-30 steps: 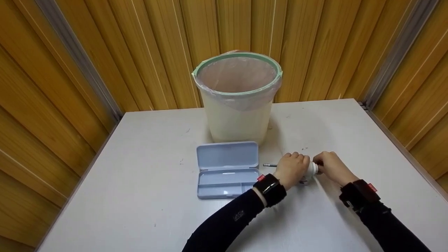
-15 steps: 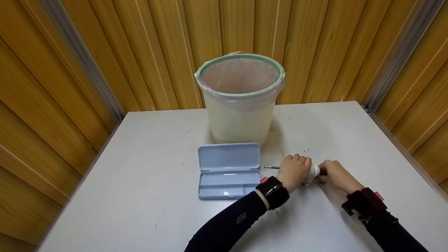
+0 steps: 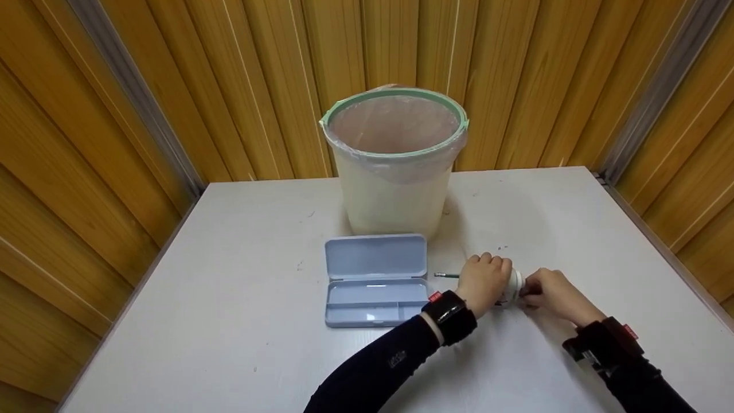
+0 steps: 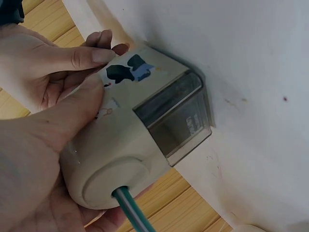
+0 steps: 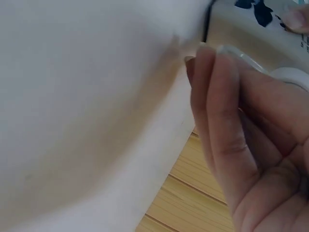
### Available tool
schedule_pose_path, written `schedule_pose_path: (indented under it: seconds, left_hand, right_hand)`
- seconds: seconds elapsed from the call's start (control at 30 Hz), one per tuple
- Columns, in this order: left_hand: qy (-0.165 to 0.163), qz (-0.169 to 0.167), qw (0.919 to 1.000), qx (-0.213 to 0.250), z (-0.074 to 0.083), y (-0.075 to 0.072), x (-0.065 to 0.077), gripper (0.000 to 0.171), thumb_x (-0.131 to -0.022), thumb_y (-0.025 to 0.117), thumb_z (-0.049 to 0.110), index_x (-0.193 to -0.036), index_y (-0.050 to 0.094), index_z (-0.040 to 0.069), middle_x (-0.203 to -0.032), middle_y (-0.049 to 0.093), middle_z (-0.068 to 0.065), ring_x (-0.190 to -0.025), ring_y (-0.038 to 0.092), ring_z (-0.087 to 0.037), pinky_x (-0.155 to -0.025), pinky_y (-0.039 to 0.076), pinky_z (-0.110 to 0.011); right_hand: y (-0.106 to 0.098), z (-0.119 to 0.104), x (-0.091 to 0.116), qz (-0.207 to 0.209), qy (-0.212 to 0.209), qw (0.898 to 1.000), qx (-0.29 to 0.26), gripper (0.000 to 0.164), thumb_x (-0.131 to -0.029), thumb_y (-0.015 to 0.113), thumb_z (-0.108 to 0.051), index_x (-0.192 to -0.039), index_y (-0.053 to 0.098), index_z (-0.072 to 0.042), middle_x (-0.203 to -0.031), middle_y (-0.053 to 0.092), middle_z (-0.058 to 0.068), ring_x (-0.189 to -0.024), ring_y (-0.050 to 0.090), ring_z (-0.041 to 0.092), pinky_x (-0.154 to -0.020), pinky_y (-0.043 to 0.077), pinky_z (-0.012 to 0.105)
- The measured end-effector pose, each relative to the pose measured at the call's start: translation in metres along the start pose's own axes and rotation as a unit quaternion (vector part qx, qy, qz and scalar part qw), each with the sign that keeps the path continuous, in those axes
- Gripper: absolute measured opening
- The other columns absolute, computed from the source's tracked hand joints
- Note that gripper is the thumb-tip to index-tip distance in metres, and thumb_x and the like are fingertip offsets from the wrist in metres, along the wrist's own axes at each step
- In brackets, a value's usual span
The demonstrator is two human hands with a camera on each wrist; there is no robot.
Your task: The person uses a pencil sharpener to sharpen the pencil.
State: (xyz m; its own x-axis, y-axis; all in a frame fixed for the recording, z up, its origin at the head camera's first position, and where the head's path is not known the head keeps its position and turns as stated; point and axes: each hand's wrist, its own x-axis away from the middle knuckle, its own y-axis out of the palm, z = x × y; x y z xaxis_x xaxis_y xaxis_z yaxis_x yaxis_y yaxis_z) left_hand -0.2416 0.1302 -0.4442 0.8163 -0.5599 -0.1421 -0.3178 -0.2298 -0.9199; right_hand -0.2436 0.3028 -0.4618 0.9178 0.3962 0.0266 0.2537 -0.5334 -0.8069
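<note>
A white crank pencil sharpener [image 3: 515, 285] lies on the table, gripped by my left hand [image 3: 484, 281]. The left wrist view shows dark printed shapes on its pale body and a clear shavings drawer [image 4: 176, 121]. A green pencil [image 4: 133, 211] goes into the round hole at its front; the pencil's outer end points left in the head view. At the sharpener's other end, my right hand [image 3: 556, 295] pinches the crank. Only a small clear part of the crank arm [image 5: 246, 59] shows in the right wrist view; the fingers hide its knob.
Left of the sharpener lies an open light-blue pencil case [image 3: 375, 256] with divided compartments. Behind the case stands a cream wastebasket [image 3: 395, 198] with a green rim and a clear liner. Wood-patterned walls [image 3: 269, 86] enclose the white table [image 3: 229, 275].
My right hand has shifted down and slightly right at the crank end. The left hand keeps its grip on the sharpener, and the pencil stays in the hole. The head view has shifted slightly.
</note>
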Motion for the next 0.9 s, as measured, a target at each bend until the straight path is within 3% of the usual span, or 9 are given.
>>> schedule_pose_path:
  seconds: [0.13, 0.6, 0.9]
  left_hand:
    - [-0.001, -0.008, 1.0, 0.006, -0.001, -0.001, -0.001, 0.04, -0.089, 0.067, 0.043, -0.122, 0.052, 0.026, -0.115, 0.063, 0.017, -0.102, 0.057, -0.001, -0.085, 0.046, -0.016]
    - [-0.011, 0.009, 0.9999, 0.004, 0.004, -0.004, -0.001, 0.023, -0.097, 0.056, 0.038, -0.118, 0.055, 0.028, -0.11, 0.064, 0.018, -0.099, 0.058, 0.0, -0.082, 0.045, -0.015]
    - [-0.017, -0.02, 0.9996, 0.007, 0.001, -0.003, -0.002, 0.031, -0.095, 0.06, 0.04, -0.123, 0.053, 0.029, -0.114, 0.062, 0.019, -0.102, 0.056, 0.001, -0.085, 0.044, -0.014]
  right_hand:
    - [-0.001, -0.001, 0.002, -0.005, -0.007, 1.0, -0.005, 0.004, -0.078, 0.076, 0.0, -0.079, 0.072, 0.002, -0.072, 0.073, 0.007, -0.062, 0.058, 0.005, -0.057, 0.047, 0.02]
    - [-0.004, -0.003, 0.015, -0.007, -0.029, 1.0, -0.008, 0.004, -0.078, 0.076, -0.002, -0.077, 0.073, -0.001, -0.07, 0.072, 0.005, -0.06, 0.056, -0.001, -0.055, 0.047, 0.019]
    - [-0.013, -0.016, 0.024, -0.038, -0.043, 0.998, -0.039, 0.005, -0.082, 0.071, 0.002, -0.082, 0.07, 0.007, -0.076, 0.073, 0.014, -0.063, 0.064, 0.003, -0.058, 0.055, 0.022]
